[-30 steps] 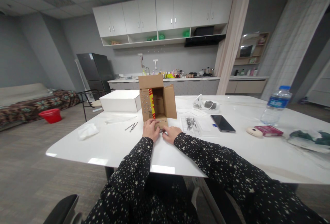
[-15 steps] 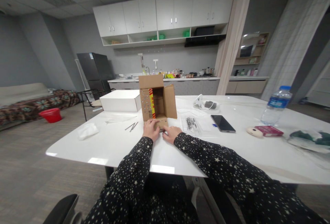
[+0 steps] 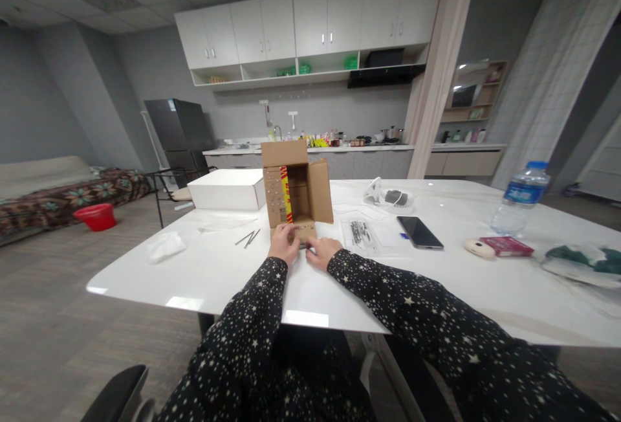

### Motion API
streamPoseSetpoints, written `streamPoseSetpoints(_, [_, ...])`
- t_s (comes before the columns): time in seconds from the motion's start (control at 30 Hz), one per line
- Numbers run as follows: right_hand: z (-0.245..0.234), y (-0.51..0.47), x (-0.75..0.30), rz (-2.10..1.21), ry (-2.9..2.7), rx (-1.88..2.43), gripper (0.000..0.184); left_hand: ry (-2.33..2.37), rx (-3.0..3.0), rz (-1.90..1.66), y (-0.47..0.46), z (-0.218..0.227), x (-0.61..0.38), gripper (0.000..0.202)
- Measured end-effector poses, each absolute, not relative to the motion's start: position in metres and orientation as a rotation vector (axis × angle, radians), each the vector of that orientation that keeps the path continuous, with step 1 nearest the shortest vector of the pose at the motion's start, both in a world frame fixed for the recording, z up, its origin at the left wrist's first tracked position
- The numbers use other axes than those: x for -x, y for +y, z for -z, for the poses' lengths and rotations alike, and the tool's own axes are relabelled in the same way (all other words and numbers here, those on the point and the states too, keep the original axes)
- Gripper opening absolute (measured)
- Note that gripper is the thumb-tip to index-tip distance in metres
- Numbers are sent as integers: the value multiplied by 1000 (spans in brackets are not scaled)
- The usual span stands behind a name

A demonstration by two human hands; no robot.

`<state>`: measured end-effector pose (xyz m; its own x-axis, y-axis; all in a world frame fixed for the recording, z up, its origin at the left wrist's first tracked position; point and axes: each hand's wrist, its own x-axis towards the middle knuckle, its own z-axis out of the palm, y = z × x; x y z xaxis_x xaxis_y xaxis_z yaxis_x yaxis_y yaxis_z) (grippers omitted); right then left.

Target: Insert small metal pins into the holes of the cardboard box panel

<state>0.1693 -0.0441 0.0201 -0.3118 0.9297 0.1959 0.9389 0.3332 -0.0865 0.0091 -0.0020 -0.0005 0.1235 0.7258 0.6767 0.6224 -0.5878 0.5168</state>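
An open cardboard box [image 3: 319, 190] stands on the white table in front of me, its opening facing me and its flaps spread. Small shiny bits dot its left flap [image 3: 275, 197], beside a strip of red and yellow tape. My left hand [image 3: 284, 244] rests on the lower flap with its fingers curled. Close on the right, my right hand [image 3: 322, 252] has thumb and fingers drawn together at the flap's edge. Between the hands lies something small, dark and thin, too small to name. Two thin metal rods [image 3: 251, 239] lie left of my left hand.
A white box [image 3: 227, 189] stands behind on the left, with crumpled tissue [image 3: 165, 246] nearer. To the right are a clear bag of small dark parts [image 3: 361, 234], a phone [image 3: 420, 233], a white device [image 3: 388, 197], a pink packet [image 3: 507, 246] and a water bottle [image 3: 522, 199].
My hands stay in nearly the same place at the lower flap, with only slight finger movement. The box and the things around it have not moved.
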Motion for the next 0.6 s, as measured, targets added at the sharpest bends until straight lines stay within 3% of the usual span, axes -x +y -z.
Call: streamPoseSetpoints(0.6, [-23,-46,-169,56,-2405,1702,33,1289,-1831,-1443,1,-1,-8,35])
